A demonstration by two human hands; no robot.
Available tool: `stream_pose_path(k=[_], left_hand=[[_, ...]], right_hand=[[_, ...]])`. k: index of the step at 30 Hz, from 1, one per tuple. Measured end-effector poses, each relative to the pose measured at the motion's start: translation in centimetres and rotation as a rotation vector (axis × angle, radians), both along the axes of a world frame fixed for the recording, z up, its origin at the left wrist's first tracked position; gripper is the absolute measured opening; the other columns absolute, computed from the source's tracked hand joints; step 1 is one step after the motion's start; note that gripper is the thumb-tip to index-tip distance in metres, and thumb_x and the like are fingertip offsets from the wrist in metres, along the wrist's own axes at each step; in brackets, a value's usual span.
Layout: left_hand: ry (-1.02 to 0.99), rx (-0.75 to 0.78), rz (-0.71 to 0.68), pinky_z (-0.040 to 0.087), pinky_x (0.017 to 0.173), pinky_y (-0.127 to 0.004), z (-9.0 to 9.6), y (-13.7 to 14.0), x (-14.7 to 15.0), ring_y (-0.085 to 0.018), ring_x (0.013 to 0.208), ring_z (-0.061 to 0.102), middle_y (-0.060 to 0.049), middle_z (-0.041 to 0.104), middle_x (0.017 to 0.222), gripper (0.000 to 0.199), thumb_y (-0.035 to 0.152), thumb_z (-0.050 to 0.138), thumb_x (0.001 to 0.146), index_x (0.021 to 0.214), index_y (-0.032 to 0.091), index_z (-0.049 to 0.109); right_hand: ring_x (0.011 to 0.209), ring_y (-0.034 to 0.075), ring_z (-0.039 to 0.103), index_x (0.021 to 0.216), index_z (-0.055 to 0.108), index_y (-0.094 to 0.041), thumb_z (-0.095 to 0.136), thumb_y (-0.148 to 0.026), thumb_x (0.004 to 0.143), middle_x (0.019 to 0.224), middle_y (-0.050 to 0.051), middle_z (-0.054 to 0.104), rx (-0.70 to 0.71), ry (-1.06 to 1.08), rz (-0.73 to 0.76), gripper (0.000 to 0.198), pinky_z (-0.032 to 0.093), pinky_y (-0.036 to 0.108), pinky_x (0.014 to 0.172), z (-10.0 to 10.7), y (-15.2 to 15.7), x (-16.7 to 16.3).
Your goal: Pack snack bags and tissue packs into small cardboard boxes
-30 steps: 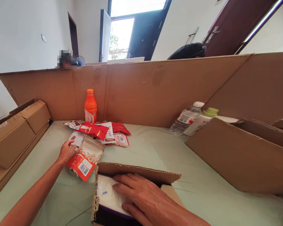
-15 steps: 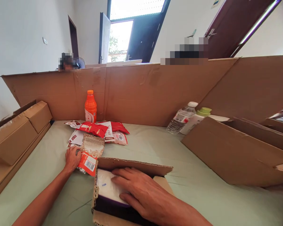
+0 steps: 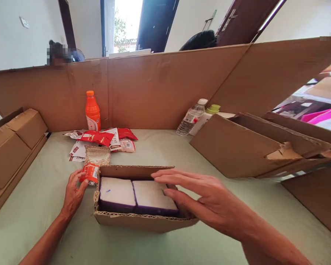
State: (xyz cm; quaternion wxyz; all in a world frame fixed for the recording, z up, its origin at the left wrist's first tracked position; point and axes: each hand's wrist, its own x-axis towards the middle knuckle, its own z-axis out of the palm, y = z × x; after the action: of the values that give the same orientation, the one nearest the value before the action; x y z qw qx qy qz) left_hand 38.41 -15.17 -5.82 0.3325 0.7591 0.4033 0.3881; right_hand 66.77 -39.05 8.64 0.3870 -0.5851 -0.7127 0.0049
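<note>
An open cardboard box (image 3: 129, 222) stands in front of me. Two white-topped packs with purple sides lie side by side in it, a left pack (image 3: 117, 189) and a right pack (image 3: 151, 195). My right hand (image 3: 206, 191) hovers over the box's right end, fingers stretched and thumb apart, holding nothing. My left hand (image 3: 74, 189) is at the near left edge of a red packet (image 3: 88, 172) with a barcode, its thumb and fingers apart around the corner. Whether the fingertips touch the packet is hard to tell. Beyond it lies a brown patterned packet (image 3: 98, 155).
Red and white food packets (image 3: 96, 138) lie in a pile before an orange bottle (image 3: 92, 114). A clear bottle (image 3: 191, 117) leans beside a green-capped container (image 3: 213, 109). Cardboard boxes stand at left (image 3: 22, 136) and right (image 3: 237, 147). A cardboard wall (image 3: 154, 92) closes the back; people are beyond it.
My right hand has lifted off the left pack and moved right, uncovering both packs. My left hand has drawn back toward me along the red packet. The view has shifted downward and to the right.
</note>
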Motion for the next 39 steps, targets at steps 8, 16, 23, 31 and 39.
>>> stream_pose_path(k=[8, 16, 23, 31, 39], left_hand=[[-0.142, -0.253, -0.190, 0.051, 0.101, -0.045, 1.3, -4.5, 0.0, -0.034, 0.121, 0.061, -0.014, 0.065, 0.135, 0.072, 0.072, 0.063, 0.080, 0.129, 0.019, 0.064], [-0.169, -0.403, -0.374, 0.045, 0.111, -0.049, 2.2, -5.2, -0.3, -0.041, 0.137, 0.049, -0.017, 0.059, 0.144, 0.105, 0.082, 0.073, 0.063, 0.145, 0.020, 0.053], [-0.210, -0.472, -0.475, 0.039, 0.115, -0.053, 2.1, -6.6, -0.5, -0.045, 0.145, 0.038, -0.020, 0.049, 0.153, 0.132, 0.095, 0.068, 0.048, 0.154, 0.020, 0.042], [-0.290, -0.483, -0.459, 0.041, 0.114, -0.054, 1.0, -7.9, -2.2, -0.046, 0.143, 0.041, -0.021, 0.043, 0.156, 0.131, 0.089, 0.074, 0.052, 0.156, 0.020, 0.037], [-0.399, -0.434, -0.163, 0.046, 0.112, -0.051, 0.8, -9.0, -6.7, -0.046, 0.141, 0.044, -0.019, 0.052, 0.150, 0.126, 0.086, 0.079, 0.047, 0.149, 0.019, 0.048]], right_hand=[[0.115, 0.023, 0.069, 0.099, 0.076, -0.028, 0.064, -0.025, 0.093, 0.128, 0.006, 0.071, 0.268, 0.360, -0.467, 0.013, 0.060, 0.034, 0.092, -5.7, -4.3, 0.3], [0.123, 0.033, 0.064, 0.121, 0.073, -0.027, 0.064, -0.039, 0.092, 0.142, 0.013, 0.063, 0.036, 0.699, -0.330, 0.032, 0.062, 0.039, 0.087, -11.7, -6.8, -0.4], [0.126, 0.033, 0.063, 0.135, 0.066, -0.026, 0.052, -0.047, 0.098, 0.138, 0.013, 0.066, -0.011, 0.824, -0.333, 0.046, 0.058, 0.044, 0.098, -15.5, -6.3, -1.9], [0.130, 0.033, 0.060, 0.132, 0.069, -0.024, 0.048, -0.052, 0.099, 0.133, 0.011, 0.070, -0.077, 0.856, -0.382, 0.049, 0.051, 0.048, 0.107, -14.7, -4.7, -2.1], [0.136, 0.031, 0.054, 0.129, 0.071, -0.024, 0.048, -0.056, 0.099, 0.141, 0.010, 0.065, -0.131, 0.861, -0.193, 0.050, 0.039, 0.050, 0.118, -11.1, 1.9, -4.2]])
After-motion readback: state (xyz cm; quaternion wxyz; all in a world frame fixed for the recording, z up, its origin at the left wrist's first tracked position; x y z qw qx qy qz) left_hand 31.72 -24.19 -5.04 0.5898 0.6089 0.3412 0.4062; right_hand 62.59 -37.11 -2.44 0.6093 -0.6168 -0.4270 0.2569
